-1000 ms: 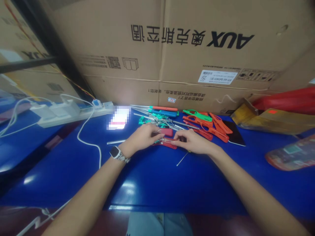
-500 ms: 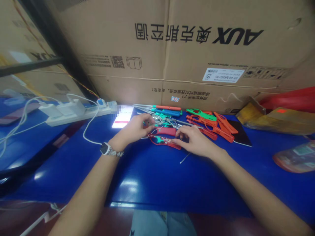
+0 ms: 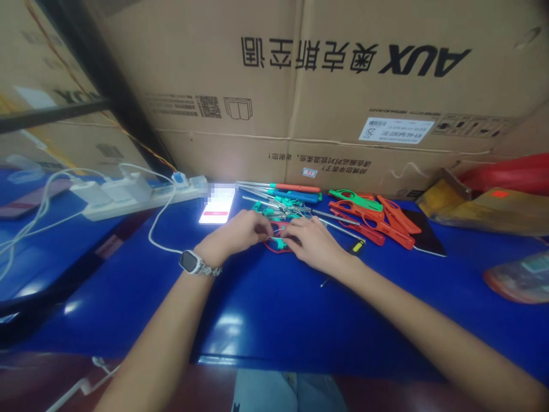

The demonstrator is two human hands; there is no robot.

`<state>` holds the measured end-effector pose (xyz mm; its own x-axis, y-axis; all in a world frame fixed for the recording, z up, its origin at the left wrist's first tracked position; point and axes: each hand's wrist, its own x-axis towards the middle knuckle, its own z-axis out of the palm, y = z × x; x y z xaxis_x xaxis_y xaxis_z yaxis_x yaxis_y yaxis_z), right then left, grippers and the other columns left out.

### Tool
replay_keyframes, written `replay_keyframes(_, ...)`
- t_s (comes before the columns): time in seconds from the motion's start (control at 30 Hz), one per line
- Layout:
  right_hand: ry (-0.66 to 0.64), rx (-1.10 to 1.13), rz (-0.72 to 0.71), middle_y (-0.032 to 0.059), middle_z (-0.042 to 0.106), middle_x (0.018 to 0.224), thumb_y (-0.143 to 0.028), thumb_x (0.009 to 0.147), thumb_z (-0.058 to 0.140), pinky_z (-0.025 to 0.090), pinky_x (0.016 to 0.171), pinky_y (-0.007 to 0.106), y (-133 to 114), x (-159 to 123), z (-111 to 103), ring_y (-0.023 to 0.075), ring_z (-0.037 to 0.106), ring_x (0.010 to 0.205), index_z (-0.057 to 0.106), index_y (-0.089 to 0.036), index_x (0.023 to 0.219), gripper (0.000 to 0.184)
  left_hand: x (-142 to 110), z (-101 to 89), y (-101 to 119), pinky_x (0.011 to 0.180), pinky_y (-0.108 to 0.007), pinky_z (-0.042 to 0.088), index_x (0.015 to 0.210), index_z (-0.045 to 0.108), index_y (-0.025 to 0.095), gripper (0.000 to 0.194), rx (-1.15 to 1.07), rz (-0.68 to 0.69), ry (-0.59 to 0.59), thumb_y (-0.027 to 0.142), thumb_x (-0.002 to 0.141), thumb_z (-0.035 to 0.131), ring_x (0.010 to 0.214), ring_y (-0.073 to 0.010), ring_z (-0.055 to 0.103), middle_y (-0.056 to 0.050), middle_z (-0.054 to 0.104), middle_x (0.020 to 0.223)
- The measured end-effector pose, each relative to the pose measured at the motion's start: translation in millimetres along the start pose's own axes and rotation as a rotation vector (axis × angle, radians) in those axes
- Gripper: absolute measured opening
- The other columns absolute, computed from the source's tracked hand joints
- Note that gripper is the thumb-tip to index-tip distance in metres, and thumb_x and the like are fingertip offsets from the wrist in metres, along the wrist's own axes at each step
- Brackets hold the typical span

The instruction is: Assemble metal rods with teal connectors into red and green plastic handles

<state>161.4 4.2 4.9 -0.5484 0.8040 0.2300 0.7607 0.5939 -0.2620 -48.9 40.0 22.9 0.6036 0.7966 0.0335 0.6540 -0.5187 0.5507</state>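
Both hands work close together over an open red lighter casing with a green trigger piece in it. My left hand is closed in a pinch at the casing's left end. From the other side my right hand pinches too, covering the casing's right part. A thin pale wire runs between the fingertips. Right behind the fingers lies a heap of metal lighter tubes and green parts. Beside my right wrist rests a screwdriver with a yellow and black handle.
Orange and green lighter casings lie to the right, partly on a dark tablet. A lit phone and a white power strip are on the left. A large cardboard box stands behind the blue table.
My right hand has moved left, and the fingertips of both hands now nearly meet over the open casing. The red piece behind it is hidden. The screwdriver's handle has come into view.
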Motion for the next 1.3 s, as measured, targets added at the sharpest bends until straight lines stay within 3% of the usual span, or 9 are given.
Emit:
replay_keyframes(0.4, 0.027, -0.053, -0.082, 0.0037, 0.070, 0.091, -0.020, 0.096, 0.056, 0.026, 0.077, 0.035, 10.1, -10.3, 0.5, 0.0204, 0.057, 0.089, 0.074, -0.022, 0.091, 0.019, 1.9, 4.0, -1.0, 0.067, -0.026, 0.047, 0.080, 0.078, 0.020, 0.020, -0.066, 0.074, -0.030, 0.008, 0.077, 0.063, 0.068, -0.0154, 0.065, -0.001, 0.076, 0.077)
replay_keyframes(0.6, -0.002, -0.141, -0.116, 0.0058, 0.069, 0.093, -0.019, 0.097, 0.053, 0.025, 0.078, 0.036, 6.2, -11.9, -3.5, 0.0209, 0.055, 0.090, 0.074, -0.020, 0.091, 0.022, -7.5, 11.5, 13.7, 0.076, -0.031, 0.050, 0.080, 0.078, 0.022, 0.024, 0.147, 0.058, 0.030, 0.007, 0.074, 0.060, 0.081, -0.0210, 0.068, -0.004, 0.075, 0.085)
replay_keyframes(0.77, -0.008, -0.154, -0.125, 0.0054, 0.069, 0.096, -0.019, 0.096, 0.054, 0.026, 0.081, 0.037, 6.7, -13.1, -3.6, 0.0211, 0.056, 0.092, 0.074, -0.020, 0.092, 0.020, -25.6, 16.3, 22.9, 0.083, -0.037, 0.051, 0.099, 0.076, 0.020, 0.025, 0.271, 0.104, 0.061, 0.018, 0.084, 0.057, 0.092, -0.0250, 0.067, -0.010, 0.070, 0.104)
replay_keyframes(1.03, 0.122, 0.034, -0.052, 0.0046, 0.065, 0.090, -0.022, 0.093, 0.053, 0.031, 0.080, 0.035, 11.1, -13.9, -8.0, 0.0206, 0.057, 0.090, 0.069, -0.020, 0.091, 0.016, -20.8, 21.5, 5.3, 0.075, -0.030, 0.053, 0.104, 0.063, 0.019, 0.019, -0.020, 0.069, 0.139, 0.019, 0.086, 0.058, 0.081, -0.0184, 0.067, -0.005, 0.071, 0.091)
replay_keyframes(1.13, 0.188, 0.002, -0.029, 0.0081, 0.063, 0.102, -0.023, 0.090, 0.056, 0.034, 0.081, 0.036, 12.8, -10.5, -13.5, 0.0238, 0.054, 0.097, 0.066, -0.020, 0.103, 0.017, -18.5, 21.9, 2.8, 0.072, -0.030, 0.053, 0.103, 0.064, 0.018, 0.022, -0.058, 0.075, 0.121, 0.029, 0.084, 0.066, 0.079, -0.0181, 0.066, -0.005, 0.071, 0.091)
replay_keyframes(1.23, 0.129, -0.044, -0.072, 0.0088, 0.061, 0.118, -0.026, 0.092, 0.057, 0.033, 0.084, 0.038, 14.0, -6.2, -16.3, 0.0262, 0.052, 0.106, 0.066, -0.024, 0.115, 0.024, -19.0, 21.4, 3.2, 0.080, -0.033, 0.053, 0.104, 0.068, 0.018, 0.032, 0.013, 0.099, 0.093, 0.040, 0.081, 0.073, 0.089, -0.0215, 0.066, -0.008, 0.072, 0.101)
replay_keyframes(1.3, 0.068, -0.066, -0.101, 0.0065, 0.064, 0.114, -0.026, 0.094, 0.056, 0.031, 0.084, 0.038, 14.0, -4.2, -16.4, 0.0255, 0.052, 0.106, 0.068, -0.025, 0.109, 0.019, -20.3, 21.3, 3.5, 0.088, -0.036, 0.052, 0.110, 0.069, 0.020, 0.037, 0.056, 0.105, 0.088, 0.042, 0.081, 0.074, 0.099, -0.0241, 0.065, -0.009, 0.070, 0.111)
